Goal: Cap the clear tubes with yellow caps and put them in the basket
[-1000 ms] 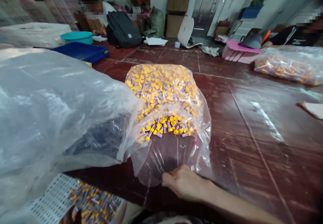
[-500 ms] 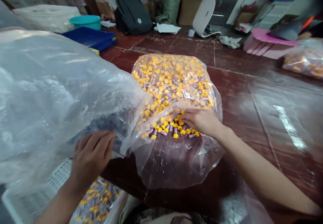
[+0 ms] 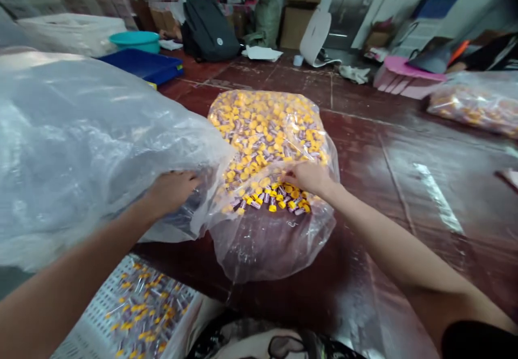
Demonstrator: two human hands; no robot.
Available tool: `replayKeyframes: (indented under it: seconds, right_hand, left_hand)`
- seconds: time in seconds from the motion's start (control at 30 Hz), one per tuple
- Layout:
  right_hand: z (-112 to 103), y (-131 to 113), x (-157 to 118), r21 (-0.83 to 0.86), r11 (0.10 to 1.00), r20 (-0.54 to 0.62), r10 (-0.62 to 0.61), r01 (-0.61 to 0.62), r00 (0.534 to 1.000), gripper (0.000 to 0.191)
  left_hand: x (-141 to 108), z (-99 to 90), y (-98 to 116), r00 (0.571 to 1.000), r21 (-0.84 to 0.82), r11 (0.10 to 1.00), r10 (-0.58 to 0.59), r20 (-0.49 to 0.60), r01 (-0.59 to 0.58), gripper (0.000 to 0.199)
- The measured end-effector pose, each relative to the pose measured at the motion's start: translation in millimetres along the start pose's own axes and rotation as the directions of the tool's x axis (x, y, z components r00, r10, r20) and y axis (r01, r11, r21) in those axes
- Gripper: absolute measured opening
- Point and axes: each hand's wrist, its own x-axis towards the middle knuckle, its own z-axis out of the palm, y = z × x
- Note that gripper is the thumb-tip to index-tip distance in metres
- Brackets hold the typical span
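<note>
A clear plastic bag point(image 3: 259, 251) lies in front of me, full of small bottles point(image 3: 275, 137) with yellow caps and purple-printed labels. Some lie loose in its open mouth. There my right hand point(image 3: 309, 178) has its fingers curled together, at the bottles and the bag's upper edge; what they hold is hidden. On the left, a large cloudy plastic bag point(image 3: 81, 127) bulges up. My left hand point(image 3: 174, 189) reaches to its mouth, fingers stretched forward and slightly blurred, with nothing visible in them. Below that arm, a white perforated basket point(image 3: 91, 305) holds more yellow-capped pieces point(image 3: 141, 316).
Behind the bags are a blue tray point(image 3: 141, 65), a turquoise basin point(image 3: 135, 40) and a dark backpack point(image 3: 212, 29) beside a seated person. At right, a pink box point(image 3: 408, 75) and another filled bag point(image 3: 473, 102) stand on the dark red floor point(image 3: 388, 186).
My left hand has moved up and forward from above the basket to the cloudy bag's mouth. My right hand stays at the bottles. The view has shifted slightly to the right.
</note>
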Motion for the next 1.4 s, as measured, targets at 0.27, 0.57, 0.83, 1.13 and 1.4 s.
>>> replayKeyframes:
  seconds: [0.27,0.57,0.83,1.13,1.4]
  right_hand:
    - [34.1,-5.6,-28.6,0.051,0.986,-0.071,0.165,-0.162,0.984,0.026]
    - [86.2,-28.2,-77.8,0.817,0.568,-0.197,0.123,0.093,0.973,0.038]
    - [121.9,-58.8,-89.1,0.615,0.756,-0.373,0.029,0.223,0.927,0.023]
    - [63.3,-47.2,-100.0,0.761,0.508,-0.402,-0.117,0.402,0.908,0.028]
    - [77.4,-62.1,-90.7,0.767,0.595,-0.486,0.294,0.240,0.823,0.030]
  left_hand:
    - [-30.8,-38.8,40.2,0.882,-0.211,0.960,-0.257,-0.394,0.185,0.047]
    - [-53.9,-24.0,191.8,0.919,-0.975,0.222,-0.390,-0.056,0.034,0.040]
    - [-38.6,22.5,204.1,0.908,-0.979,0.010,-0.376,0.186,0.204,0.038]
    - [-31.5,7.4,201.8,0.969,-0.977,0.196,-0.246,0.031,0.081,0.033]
    - [-21.2,-1.0,216.7,0.946,-0.989,0.088,-0.314,0.086,0.119,0.031]
